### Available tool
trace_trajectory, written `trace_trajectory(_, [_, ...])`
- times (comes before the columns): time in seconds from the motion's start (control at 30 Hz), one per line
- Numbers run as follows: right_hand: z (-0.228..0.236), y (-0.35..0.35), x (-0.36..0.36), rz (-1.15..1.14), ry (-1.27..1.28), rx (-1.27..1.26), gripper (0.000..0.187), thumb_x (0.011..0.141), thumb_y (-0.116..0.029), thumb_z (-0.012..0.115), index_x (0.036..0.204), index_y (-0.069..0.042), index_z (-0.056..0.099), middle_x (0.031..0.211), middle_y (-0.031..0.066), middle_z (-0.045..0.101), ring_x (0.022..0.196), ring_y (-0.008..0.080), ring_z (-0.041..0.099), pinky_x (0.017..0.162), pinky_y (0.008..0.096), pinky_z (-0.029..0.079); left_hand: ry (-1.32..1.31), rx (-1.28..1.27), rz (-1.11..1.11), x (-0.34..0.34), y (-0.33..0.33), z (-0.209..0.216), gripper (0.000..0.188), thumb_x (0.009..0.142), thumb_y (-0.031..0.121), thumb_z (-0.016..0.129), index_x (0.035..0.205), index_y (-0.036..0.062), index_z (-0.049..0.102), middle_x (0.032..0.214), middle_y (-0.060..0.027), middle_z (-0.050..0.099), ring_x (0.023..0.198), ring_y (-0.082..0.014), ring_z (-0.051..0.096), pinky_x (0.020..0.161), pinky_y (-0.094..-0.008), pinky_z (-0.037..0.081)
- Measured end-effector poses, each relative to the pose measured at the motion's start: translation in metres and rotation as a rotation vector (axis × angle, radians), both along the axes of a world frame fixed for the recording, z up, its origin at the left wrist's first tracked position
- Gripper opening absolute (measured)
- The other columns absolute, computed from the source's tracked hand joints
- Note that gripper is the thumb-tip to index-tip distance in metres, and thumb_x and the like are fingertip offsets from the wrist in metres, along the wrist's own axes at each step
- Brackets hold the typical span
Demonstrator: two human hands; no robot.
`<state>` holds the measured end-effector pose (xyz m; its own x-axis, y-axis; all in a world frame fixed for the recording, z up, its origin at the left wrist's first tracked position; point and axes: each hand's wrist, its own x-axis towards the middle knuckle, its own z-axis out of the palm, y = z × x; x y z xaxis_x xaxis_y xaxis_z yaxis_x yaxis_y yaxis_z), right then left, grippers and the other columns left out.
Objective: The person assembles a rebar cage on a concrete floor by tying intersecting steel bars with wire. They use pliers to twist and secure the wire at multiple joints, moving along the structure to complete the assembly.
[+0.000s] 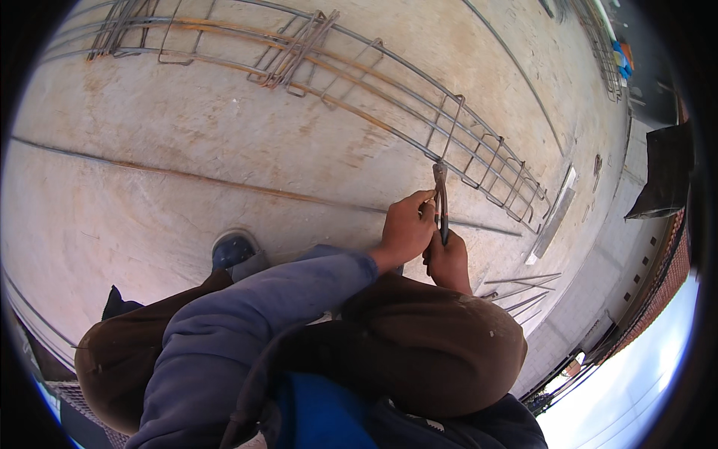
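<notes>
A pair of pincers (440, 182) points away from me, its jaws at the near bar of a long steel rebar cage (407, 138). My right hand (449, 262) is wrapped around the lower part of the handles. Closed beside it, my left hand (407, 228) has its fingers at the other handle, higher up. The jaws meet the cage at the foot of a square stirrup (453, 123). Whether a tie wire is between the jaws is too small to tell.
A bundle of stirrups (303, 49) hangs around the cage further left. One loose bar (224, 182) lies between my feet and the cage. Short rods (523, 288) and a flat board (552, 217) lie on the concrete at right. My boot (235, 251) is planted at left.
</notes>
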<state>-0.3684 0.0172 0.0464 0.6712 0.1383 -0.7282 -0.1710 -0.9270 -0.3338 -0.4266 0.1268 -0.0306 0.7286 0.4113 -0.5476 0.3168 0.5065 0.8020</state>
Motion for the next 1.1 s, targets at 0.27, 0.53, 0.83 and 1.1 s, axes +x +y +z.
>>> trace_trajectory(0.27, [0.059,0.022,0.057,0.006,0.352,0.061,0.039,0.105,-0.036,0.076,0.093,0.001,0.067,0.072,0.0085,0.070,0.060,0.0157,0.066,0.055,0.0320,0.050,0.201,-0.522,-0.074,0.022,0.027,0.003,0.048,0.108,0.049,0.068,0.117,0.0024,0.067,0.089,-0.0062,0.068,0.079,-0.0168,0.068,0.077,-0.0350,0.058])
trace_trajectory(0.53, [0.115,0.079,0.092,0.612,0.235,-0.341,0.081,0.085,-0.022,0.094,0.145,0.002,0.046,0.080,0.0160,0.073,0.066,0.0253,0.075,0.061,0.0379,0.059,-0.034,-1.111,0.357,0.094,-0.002,0.017,0.027,0.110,0.030,0.060,0.104,0.0042,0.064,0.092,-0.0104,0.074,0.097,-0.0243,0.078,0.080,-0.0389,0.061])
trace_trajectory(0.83, [0.153,0.117,0.087,1.364,-0.332,-0.763,0.077,0.093,-0.030,0.068,0.158,0.006,0.049,0.125,0.0226,0.067,0.119,0.0375,0.067,0.102,0.0627,0.053,0.208,-1.351,0.815,0.142,0.015,0.049,0.015,0.108,0.016,0.060,0.097,0.0079,0.055,0.084,-0.0042,0.060,0.071,-0.0189,0.066,0.071,-0.0388,0.060])
trace_trajectory(1.1, [0.108,0.095,0.142,1.574,-0.673,-0.785,0.018,0.096,-0.017,0.066,0.113,-0.008,0.065,0.097,0.0068,0.065,0.091,0.0277,0.070,0.081,0.0450,0.058,0.275,-1.457,0.934,0.165,0.022,0.053,0.017,0.110,0.017,0.059,0.101,0.0052,0.053,0.085,-0.0051,0.057,0.073,-0.0199,0.066,0.074,-0.0398,0.061])
